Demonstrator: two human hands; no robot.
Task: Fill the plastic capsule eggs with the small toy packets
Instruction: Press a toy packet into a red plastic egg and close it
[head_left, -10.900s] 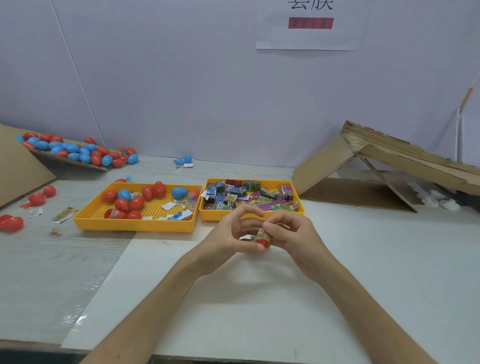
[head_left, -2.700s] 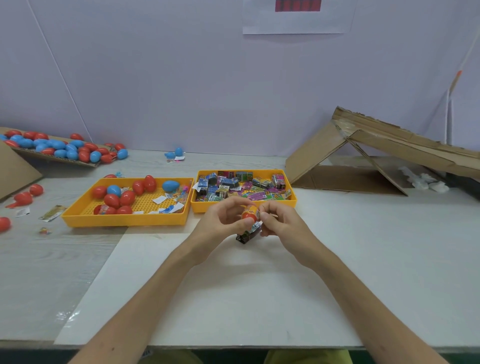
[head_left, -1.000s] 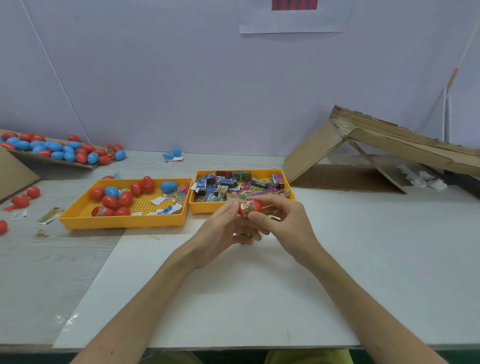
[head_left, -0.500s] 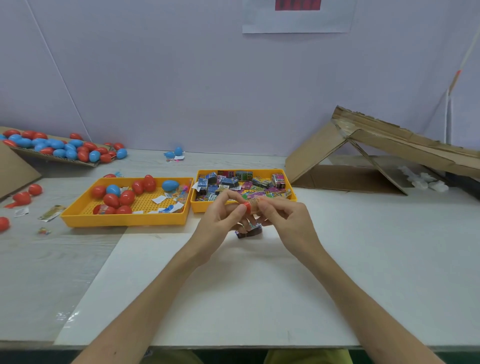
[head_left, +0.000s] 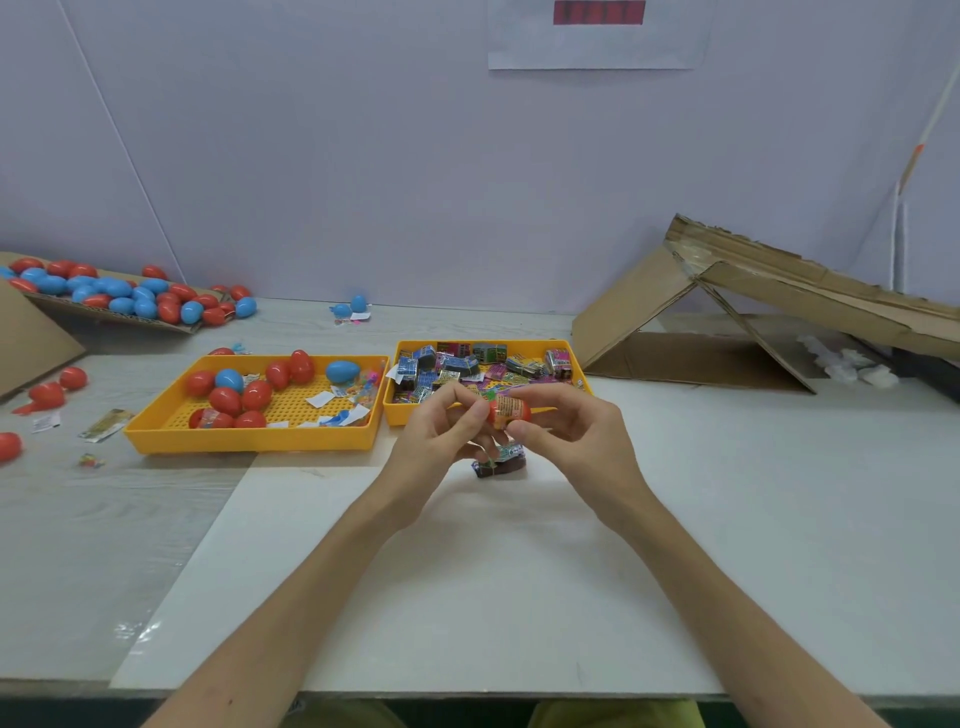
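View from the head. A red egg (head_left: 509, 410) is held in the air between both hands, above the tabletop (head_left: 467, 597) and just in front of the packet tray (head_left: 402, 415). The left hand (head_left: 441, 441) pinches one end with curled fingertips. The right hand (head_left: 571, 436) pinches the other end between thumb and fingers, so each grip is closed on the egg.

The egg lies sideways. Its ends are red, and its middle shows a pale printed surface, probably a packet inside or at the seam; whether the halves are fully shut cannot be told.

Judged from its look, the egg is light, thin-walled, stiff and smooth, so it may slip or spring apart. It is best held at the two rounded ends, clear of the seam, and pressed straight together. The packets (head_left: 457, 364) look soft and crinkly, and a corner could catch in the join.

One loose packet (head_left: 501, 462) lies on the tabletop below the hands. Further eggs sit in the left tray (head_left: 249, 444).
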